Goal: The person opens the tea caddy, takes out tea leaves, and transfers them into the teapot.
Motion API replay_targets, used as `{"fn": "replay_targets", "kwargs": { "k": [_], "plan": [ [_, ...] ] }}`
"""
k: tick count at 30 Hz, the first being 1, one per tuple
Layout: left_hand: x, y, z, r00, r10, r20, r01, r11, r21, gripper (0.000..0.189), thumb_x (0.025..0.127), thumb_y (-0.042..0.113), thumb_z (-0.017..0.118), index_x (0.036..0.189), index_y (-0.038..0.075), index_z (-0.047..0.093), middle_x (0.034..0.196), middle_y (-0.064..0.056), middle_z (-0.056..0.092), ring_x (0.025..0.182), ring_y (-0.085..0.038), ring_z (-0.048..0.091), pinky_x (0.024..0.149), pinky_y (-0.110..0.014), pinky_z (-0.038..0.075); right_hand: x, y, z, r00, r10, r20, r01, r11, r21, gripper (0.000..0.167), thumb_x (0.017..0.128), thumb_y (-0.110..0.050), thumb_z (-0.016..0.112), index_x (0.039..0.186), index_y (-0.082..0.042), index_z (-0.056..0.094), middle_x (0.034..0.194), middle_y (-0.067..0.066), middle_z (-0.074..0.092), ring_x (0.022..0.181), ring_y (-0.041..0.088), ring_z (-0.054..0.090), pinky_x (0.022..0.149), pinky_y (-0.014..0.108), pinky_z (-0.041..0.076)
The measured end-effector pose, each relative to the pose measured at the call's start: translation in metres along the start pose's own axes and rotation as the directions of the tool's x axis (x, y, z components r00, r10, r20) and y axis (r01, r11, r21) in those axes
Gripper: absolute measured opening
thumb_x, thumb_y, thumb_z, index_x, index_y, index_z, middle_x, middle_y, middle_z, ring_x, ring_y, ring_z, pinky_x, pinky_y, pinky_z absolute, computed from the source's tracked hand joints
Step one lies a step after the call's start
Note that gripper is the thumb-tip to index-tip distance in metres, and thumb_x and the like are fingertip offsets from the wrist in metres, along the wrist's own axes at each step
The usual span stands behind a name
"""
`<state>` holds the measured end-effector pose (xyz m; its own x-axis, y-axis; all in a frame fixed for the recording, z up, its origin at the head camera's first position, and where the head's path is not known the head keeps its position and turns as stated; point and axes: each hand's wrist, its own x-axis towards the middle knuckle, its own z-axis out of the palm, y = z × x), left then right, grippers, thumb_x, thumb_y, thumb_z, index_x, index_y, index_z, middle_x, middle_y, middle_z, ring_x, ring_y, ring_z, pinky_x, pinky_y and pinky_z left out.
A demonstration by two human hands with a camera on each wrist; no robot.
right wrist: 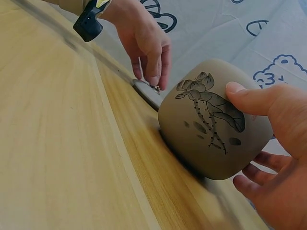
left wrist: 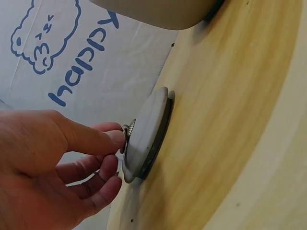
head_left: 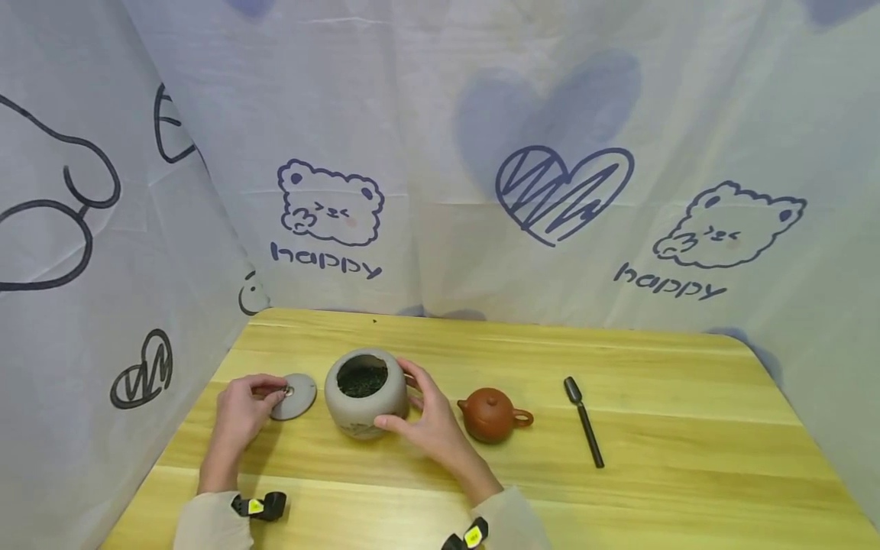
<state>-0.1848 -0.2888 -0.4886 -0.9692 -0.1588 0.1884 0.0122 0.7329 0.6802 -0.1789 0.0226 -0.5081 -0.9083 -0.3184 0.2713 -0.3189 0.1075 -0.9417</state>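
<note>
At the left of the table, my left hand (head_left: 241,409) pinches the small metal ring on top of a round grey lid (head_left: 296,401) between thumb and fingers. In the left wrist view the lid (left wrist: 146,134) lies flat at the table surface; whether it is fully down I cannot tell. Just right of it stands a grey-beige tea jar (head_left: 341,403), its mouth uncovered, with dark tea leaves (head_left: 362,380) inside. My right hand (head_left: 436,428) grips the jar from its right side, thumb on the front and fingers behind. A painted lotus (right wrist: 206,96) decorates the jar's wall.
A reddish-brown clay teapot (head_left: 488,416) stands right of my right hand, spout to the left, handle to the right. Farther right lies a dark tea scoop (head_left: 584,424). Printed cloth (head_left: 440,153) hangs behind and beside the wooden table (head_left: 687,443).
</note>
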Motion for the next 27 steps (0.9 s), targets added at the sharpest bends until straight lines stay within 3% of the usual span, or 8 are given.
{"fn": "replay_targets", "kwargs": {
  "k": [3, 10, 20, 27],
  "plan": [
    [0.001, 0.0003, 0.001, 1.0, 0.013, -0.006, -0.013, 1.0, 0.005, 0.018, 0.09, -0.003, 0.074, 0.108, -0.004, 0.077, 0.101, -0.02, 0.074, 0.089, -0.032, 0.07, 0.065, -0.021, 0.054, 0.0015, 0.0007, -0.0019, 1.0, 0.0, 0.002, 0.0, 1.0, -0.004, 0.086, 0.086, -0.024, 0.087, 0.158, -0.023, 0.039, 0.157, -0.006, 0.043, 0.141, 0.025, 0.044, 0.113, 0.051, 0.044],
    [0.0006, -0.001, 0.0027, 1.0, 0.023, 0.017, -0.023, 0.999, 0.036, 0.022, 0.092, -0.001, 0.073, 0.113, -0.005, 0.075, 0.113, -0.024, 0.065, 0.096, -0.037, 0.064, 0.077, -0.042, 0.053, 0.003, -0.0044, -0.0045, 1.0, 0.006, 0.009, -0.006, 1.0, 0.01, 0.085, 0.086, -0.019, 0.086, 0.157, -0.018, 0.039, 0.157, -0.002, 0.043, 0.141, 0.027, 0.044, 0.113, 0.052, 0.044],
    [0.0037, -0.0028, 0.0006, 0.995, 0.035, 0.088, -0.04, 0.997, 0.061, 0.018, 0.093, 0.0, 0.072, 0.111, -0.004, 0.074, 0.1, -0.018, 0.065, 0.088, -0.03, 0.06, 0.072, -0.037, 0.049, 0.0035, -0.0001, -0.0043, 1.0, 0.002, 0.014, -0.002, 1.0, 0.021, 0.085, 0.086, -0.021, 0.087, 0.157, -0.023, 0.039, 0.157, -0.006, 0.042, 0.142, 0.025, 0.043, 0.113, 0.05, 0.044],
    [0.0026, -0.0019, 0.0008, 0.993, 0.049, 0.11, -0.055, 0.997, 0.051, 0.014, 0.093, 0.002, 0.074, 0.105, -0.003, 0.07, 0.094, -0.011, 0.064, 0.082, -0.024, 0.058, 0.062, -0.029, 0.047, 0.0023, -0.0033, -0.0038, 1.0, 0.008, 0.008, -0.008, 1.0, 0.012, 0.087, 0.086, -0.014, 0.086, 0.158, -0.018, 0.038, 0.158, -0.002, 0.042, 0.142, 0.027, 0.043, 0.113, 0.052, 0.043]
  ]
}}
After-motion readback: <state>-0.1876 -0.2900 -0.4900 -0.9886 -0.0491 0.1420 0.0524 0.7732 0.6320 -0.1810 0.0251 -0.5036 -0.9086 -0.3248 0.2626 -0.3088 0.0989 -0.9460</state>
